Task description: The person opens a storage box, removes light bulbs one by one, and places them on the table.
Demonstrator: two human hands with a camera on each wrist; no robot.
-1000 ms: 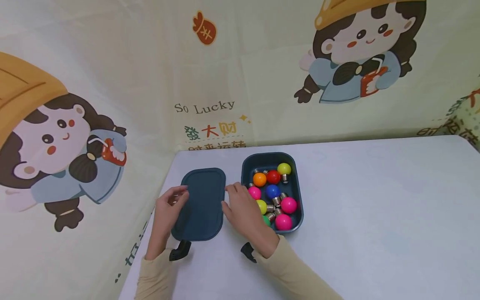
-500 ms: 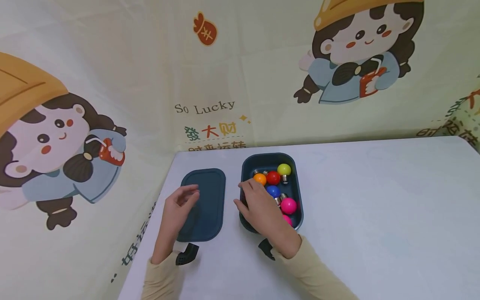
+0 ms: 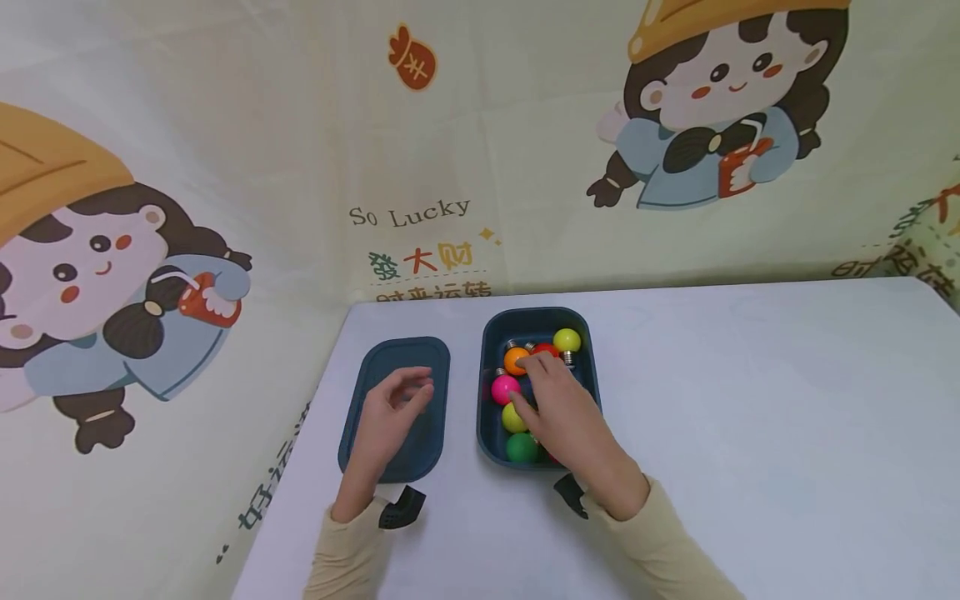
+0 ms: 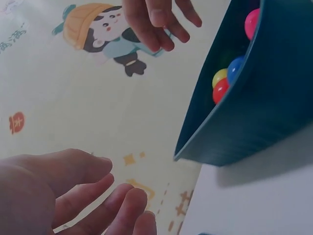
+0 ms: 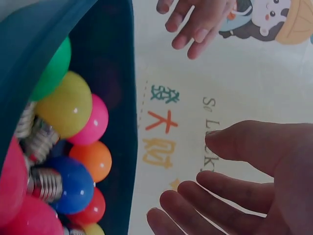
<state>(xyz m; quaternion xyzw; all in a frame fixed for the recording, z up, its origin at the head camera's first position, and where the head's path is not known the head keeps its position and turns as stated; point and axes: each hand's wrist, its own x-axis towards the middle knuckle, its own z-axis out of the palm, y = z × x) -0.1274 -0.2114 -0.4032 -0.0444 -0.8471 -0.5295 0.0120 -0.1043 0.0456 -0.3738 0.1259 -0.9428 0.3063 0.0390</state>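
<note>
My left hand (image 3: pixel 393 417) hovers over the flat dark blue lid (image 3: pixel 360 433), fingers relaxed and holding nothing. My right hand (image 3: pixel 566 408) hangs above the dark blue box (image 3: pixel 483 433), also holding nothing, its fingers loosely bent. Small coloured light bulbs with metal screw bases fill the box: a green bulb (image 3: pixel 522 447), a pink bulb (image 3: pixel 505 389), an orange bulb (image 3: pixel 516 361) and a yellow bulb (image 3: pixel 567 340) show in the head view. The right hand covers others there; a blue bulb (image 5: pixel 73 185) appears in the right wrist view.
Lid and box lie side by side on a white table (image 3: pixel 750 400), the lid on the left. Behind stands a cream cloth backdrop (image 3: pixel 525 150) printed with cartoon figures and lettering. A black wrist camera mount (image 3: pixel 402 508) sits at the left cuff.
Both hands have moved to the right: the left farther across the lid, the right from the gap beside the box to over the bulbs. Lid and box stay in place.
</note>
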